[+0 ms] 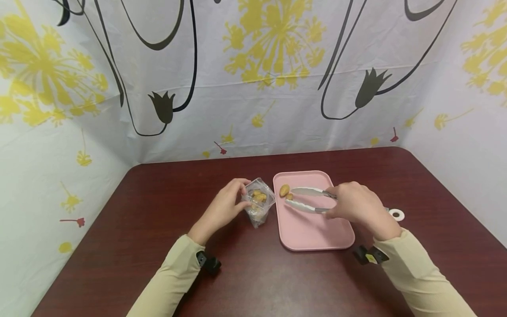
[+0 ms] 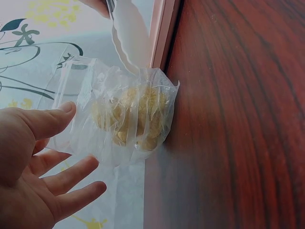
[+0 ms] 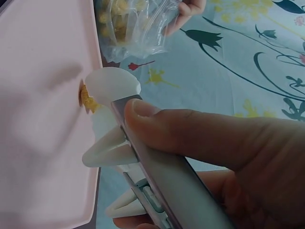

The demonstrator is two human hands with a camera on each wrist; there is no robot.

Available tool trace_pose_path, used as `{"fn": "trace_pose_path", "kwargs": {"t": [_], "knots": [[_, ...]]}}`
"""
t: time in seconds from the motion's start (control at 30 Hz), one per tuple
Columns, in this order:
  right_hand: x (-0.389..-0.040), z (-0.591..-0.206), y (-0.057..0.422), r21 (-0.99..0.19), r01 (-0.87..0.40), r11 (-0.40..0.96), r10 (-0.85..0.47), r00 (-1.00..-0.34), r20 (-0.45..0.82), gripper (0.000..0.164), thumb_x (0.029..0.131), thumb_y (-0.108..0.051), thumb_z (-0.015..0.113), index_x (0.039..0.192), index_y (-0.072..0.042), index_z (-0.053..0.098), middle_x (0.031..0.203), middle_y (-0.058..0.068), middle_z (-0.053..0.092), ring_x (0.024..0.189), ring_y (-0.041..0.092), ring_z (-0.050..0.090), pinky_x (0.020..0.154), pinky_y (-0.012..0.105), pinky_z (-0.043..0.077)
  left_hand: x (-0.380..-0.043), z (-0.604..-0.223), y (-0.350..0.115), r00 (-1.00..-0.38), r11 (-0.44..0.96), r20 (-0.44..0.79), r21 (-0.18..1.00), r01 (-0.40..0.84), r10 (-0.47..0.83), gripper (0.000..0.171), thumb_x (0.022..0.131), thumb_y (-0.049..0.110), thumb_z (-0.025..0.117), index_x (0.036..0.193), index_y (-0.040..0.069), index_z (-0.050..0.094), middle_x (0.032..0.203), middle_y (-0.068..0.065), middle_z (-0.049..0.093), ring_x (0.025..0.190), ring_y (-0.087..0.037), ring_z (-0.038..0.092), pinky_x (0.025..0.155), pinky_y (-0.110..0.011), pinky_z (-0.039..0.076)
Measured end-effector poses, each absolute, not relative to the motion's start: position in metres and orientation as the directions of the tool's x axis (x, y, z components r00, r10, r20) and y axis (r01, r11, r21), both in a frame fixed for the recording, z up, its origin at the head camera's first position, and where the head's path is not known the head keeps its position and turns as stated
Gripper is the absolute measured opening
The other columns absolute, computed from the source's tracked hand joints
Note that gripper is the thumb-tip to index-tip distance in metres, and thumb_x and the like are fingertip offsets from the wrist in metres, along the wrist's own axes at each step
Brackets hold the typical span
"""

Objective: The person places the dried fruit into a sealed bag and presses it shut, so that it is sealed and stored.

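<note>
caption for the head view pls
Right hand works tongs at a nut on the pink tray; left hand steadies a clear bag.

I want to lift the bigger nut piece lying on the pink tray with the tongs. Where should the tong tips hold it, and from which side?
Take the nut piece across its narrow middle, bringing the tongs in from the right, where the right hand holds them. It lies flat near the tray's left rim, so the rim probably blocks the other side.

No readable text, labels, brands or numbers on anything in view

Beige long sleeves (image 1: 170, 277), seemingly black wrist-mounted cameras (image 1: 209, 263).
</note>
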State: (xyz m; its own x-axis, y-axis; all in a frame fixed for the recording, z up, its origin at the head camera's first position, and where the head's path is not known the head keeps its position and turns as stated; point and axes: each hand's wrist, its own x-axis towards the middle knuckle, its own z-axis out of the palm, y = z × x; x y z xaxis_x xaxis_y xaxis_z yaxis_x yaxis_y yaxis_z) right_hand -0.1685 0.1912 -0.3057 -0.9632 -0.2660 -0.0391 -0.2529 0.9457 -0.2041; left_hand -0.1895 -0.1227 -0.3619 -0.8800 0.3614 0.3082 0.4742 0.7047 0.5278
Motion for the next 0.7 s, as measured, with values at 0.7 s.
{"fn": "trace_pose_path", "kwargs": {"t": [0.7], "knots": [[-0.1771, -0.3140, 0.1900, -0.221, -0.234, 0.947, -0.260, -0.960, -0.100, 0.031, 0.065, -0.034, 0.081, 0.089, -0.017, 0.070, 0.064, -0.002, 0.056, 0.065, 0.020, 0.051, 0.054, 0.034, 0.039, -0.1909, -0.3631, -0.1234, -0.866, 0.689, 0.325, 0.525, 0.500, 0.381, 0.030, 0.081, 0.011, 0.076, 0.086, 0.010, 0.046, 0.129, -0.005, 0.058, 0.114, -0.023, 0.057, 0.091, -0.037, 0.047]]}}
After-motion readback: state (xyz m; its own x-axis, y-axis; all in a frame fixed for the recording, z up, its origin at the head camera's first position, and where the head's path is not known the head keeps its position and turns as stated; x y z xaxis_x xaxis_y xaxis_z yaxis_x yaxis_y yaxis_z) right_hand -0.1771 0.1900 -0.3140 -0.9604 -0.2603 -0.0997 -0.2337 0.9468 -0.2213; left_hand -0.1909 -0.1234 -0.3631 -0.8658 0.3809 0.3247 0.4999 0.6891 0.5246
